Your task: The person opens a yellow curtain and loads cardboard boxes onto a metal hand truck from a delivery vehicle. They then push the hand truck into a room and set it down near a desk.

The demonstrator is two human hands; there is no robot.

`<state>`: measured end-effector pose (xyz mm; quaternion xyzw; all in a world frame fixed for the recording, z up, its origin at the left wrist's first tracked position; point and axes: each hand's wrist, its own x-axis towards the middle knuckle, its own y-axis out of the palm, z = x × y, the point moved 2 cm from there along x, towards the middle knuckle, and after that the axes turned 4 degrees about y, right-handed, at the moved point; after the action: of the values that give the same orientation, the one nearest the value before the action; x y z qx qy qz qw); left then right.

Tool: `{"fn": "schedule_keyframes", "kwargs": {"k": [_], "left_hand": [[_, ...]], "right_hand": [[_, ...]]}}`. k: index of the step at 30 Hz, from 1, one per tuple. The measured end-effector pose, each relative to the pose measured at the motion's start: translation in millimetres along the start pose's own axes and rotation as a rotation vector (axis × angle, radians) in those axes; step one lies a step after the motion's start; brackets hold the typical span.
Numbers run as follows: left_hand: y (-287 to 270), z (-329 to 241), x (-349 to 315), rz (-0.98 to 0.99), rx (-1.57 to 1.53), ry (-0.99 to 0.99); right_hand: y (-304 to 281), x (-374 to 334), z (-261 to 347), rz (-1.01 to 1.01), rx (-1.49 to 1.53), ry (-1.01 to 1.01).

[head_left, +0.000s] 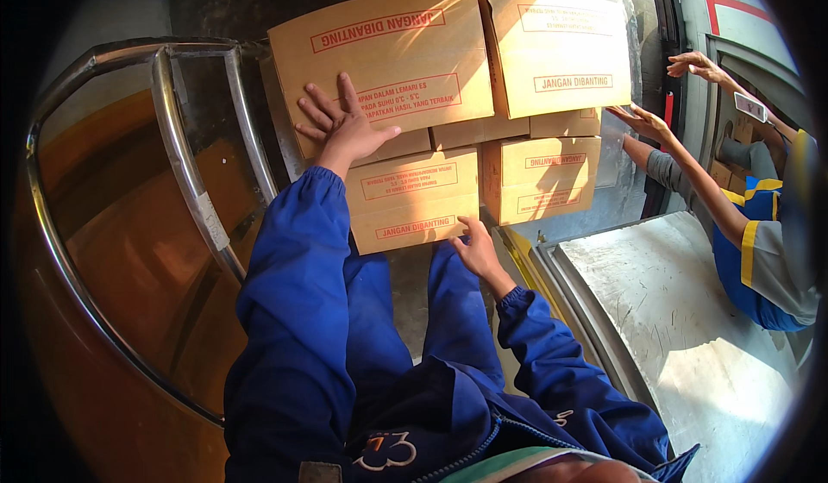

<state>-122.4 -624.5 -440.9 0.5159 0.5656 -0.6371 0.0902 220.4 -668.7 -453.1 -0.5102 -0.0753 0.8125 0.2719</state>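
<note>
Blue jacket (423,410), then stacked cartons (457,69) (steel rail (179,147) left, co-worker (763,259) right)

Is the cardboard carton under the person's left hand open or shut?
Shut: the cardboard carton shows no raised flaps, and the left hand lies spread on it.

Before you, the far-left carton (388,62) and the near-left carton (412,198) are both brown cardboard, printed in red and closed, lying broad face up, the second one closer to you.
</note>
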Motion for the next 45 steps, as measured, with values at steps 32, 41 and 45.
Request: {"fn": "schedule_keyframes", "kwargs": {"k": [32, 41, 45], "left_hand": [[68, -232, 54, 0.049, -1.322, 0.426], [63, -251, 64, 0.016, -1.226, 0.452], [71, -254, 51, 0.062, -1.358, 0.467]], "right_hand": [[-419, 238, -14, -0.668, -0.156, -0.243], [-370, 232, -53, -0.789, 0.732, -0.243], [-384, 255, -50, -0.737, 0.954, -0.451]]}}
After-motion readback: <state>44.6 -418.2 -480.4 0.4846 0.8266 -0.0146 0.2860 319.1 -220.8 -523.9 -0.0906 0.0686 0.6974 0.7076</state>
